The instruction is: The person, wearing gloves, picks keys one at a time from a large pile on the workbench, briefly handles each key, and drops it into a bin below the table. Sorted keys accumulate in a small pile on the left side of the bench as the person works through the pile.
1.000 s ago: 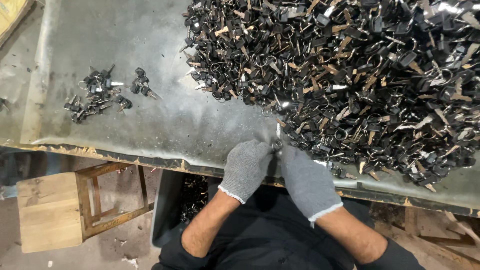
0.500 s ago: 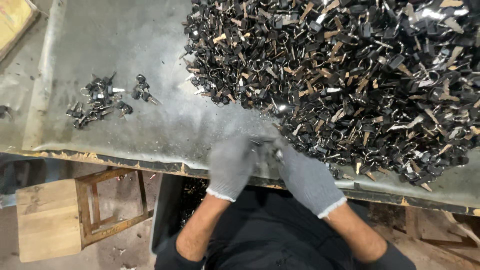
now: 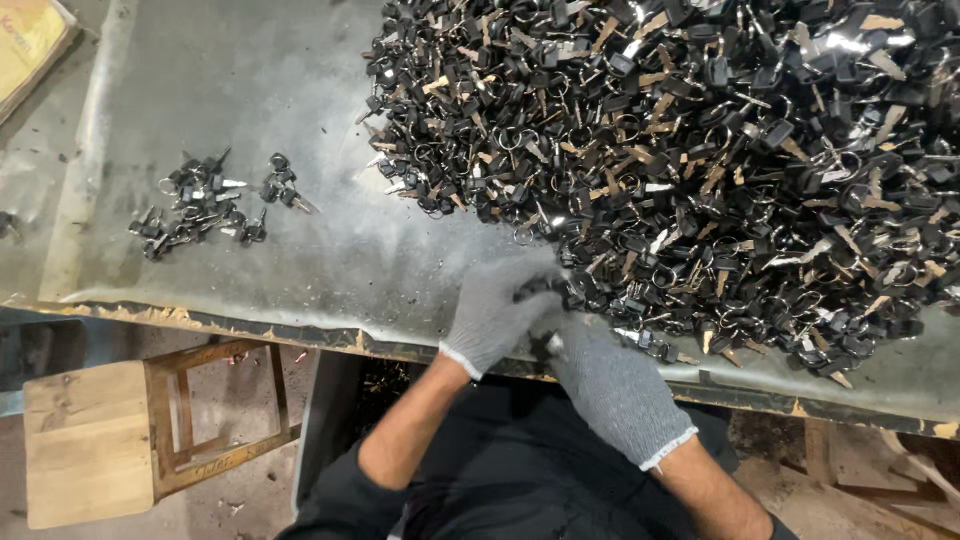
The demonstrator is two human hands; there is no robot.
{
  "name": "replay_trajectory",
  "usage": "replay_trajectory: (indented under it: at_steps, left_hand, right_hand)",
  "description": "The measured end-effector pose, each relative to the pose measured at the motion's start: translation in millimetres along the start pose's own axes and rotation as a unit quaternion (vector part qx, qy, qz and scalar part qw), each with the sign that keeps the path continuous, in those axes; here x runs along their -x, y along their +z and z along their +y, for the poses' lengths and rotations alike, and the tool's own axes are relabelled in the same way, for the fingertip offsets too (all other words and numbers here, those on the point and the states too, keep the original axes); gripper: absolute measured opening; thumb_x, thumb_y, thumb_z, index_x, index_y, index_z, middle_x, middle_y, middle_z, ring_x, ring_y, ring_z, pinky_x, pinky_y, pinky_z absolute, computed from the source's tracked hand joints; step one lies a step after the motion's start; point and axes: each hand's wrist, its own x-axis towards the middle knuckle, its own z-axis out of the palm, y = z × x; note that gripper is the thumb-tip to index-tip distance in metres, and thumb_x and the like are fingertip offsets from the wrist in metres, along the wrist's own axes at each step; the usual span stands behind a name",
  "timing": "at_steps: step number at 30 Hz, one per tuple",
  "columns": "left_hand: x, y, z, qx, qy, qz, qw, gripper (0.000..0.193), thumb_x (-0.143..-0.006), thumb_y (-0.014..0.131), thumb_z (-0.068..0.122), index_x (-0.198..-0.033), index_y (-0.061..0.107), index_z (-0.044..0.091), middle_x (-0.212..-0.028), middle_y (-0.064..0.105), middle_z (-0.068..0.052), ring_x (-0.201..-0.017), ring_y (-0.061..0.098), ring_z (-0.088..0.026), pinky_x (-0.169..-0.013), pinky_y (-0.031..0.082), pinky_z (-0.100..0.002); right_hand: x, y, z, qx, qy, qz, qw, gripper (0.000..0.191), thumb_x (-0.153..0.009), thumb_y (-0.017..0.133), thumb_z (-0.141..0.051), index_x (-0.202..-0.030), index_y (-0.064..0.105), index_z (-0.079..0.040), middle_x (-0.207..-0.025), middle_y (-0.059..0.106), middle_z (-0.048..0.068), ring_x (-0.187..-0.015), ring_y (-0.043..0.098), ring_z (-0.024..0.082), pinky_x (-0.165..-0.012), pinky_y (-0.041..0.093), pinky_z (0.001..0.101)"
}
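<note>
1. At far left, a yellow board [image 3: 30, 40] lies at the table's upper corner, cut off by the frame.
2. Below it, on the floor, we see a wooden stool [image 3: 120, 435] standing just beside the table [image 3: 250, 90], whose top is a dull grey metal sheet, scuffed, dusty and ragged along its near edge.
3. On the sheet's left part lies a small cluster of keys [image 3: 205, 205], black-headed and on rings, well apart from everything else.
4. At centre, our left hand [image 3: 495, 310], in a grey knit glove, curls at the near edge of the table, its fingers closed around a dark key piece [image 3: 545, 290] at the foot of the heap.
5. Just beside it, touching, our right hand [image 3: 610, 385], gloved the same, grips a small metal part at its fingertips; the motion blur keeps us from telling what it is.
6. To the right, a great heap of keys [image 3: 700, 150], black heads, metal rings and brass-coloured blades, covers the table up to the frame's edge.
7. Under the table, the floor is bare and littered with bits.
</note>
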Motion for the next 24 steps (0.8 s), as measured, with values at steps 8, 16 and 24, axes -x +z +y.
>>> replay_trajectory:
  at_steps: [8,16,24]
  left_hand:
    - [22.7,-10.8,-0.9,-0.196,0.077,0.041,0.977,0.023,-0.078,0.078,0.013,-0.100,0.079,0.012,-0.083,0.072,-0.011,-0.077,0.071,-0.032,-0.071,0.055,-0.045]
    - [20.2,-11.5,-19.7,-0.217,0.007,-0.004,0.976,0.019,-0.077,0.078,0.021,-0.092,0.074,0.010,-0.082,0.072,-0.011,-0.081,0.071,-0.033,-0.072,0.054,-0.048]
    - [27.2,-6.9,-25.9,-0.226,0.057,0.018,0.972,0.012,-0.082,0.072,0.016,-0.091,0.069,0.009,-0.086,0.069,-0.012,-0.082,0.068,-0.036,-0.072,0.053,-0.049]
  right_hand:
    - [-5.4,10.9,6.5,0.015,0.112,-0.039,0.993,0.027,-0.098,0.060,-0.027,-0.112,0.055,-0.004,-0.084,0.070,0.019,-0.076,0.072,0.040,-0.062,0.058,0.0513]
    - [-32.4,-1.2,-4.4,-0.056,0.080,-0.078,0.992,0.041,-0.094,0.063,-0.028,-0.122,0.052,-0.001,-0.072,0.070,0.021,-0.070,0.071,0.043,-0.058,0.056,0.0531]
    - [-32.4,5.7,-14.2,0.044,0.118,-0.092,0.988,0.031,-0.097,0.058,-0.030,-0.115,0.054,-0.004,-0.072,0.069,0.019,-0.064,0.072,0.038,-0.054,0.056,0.0513]
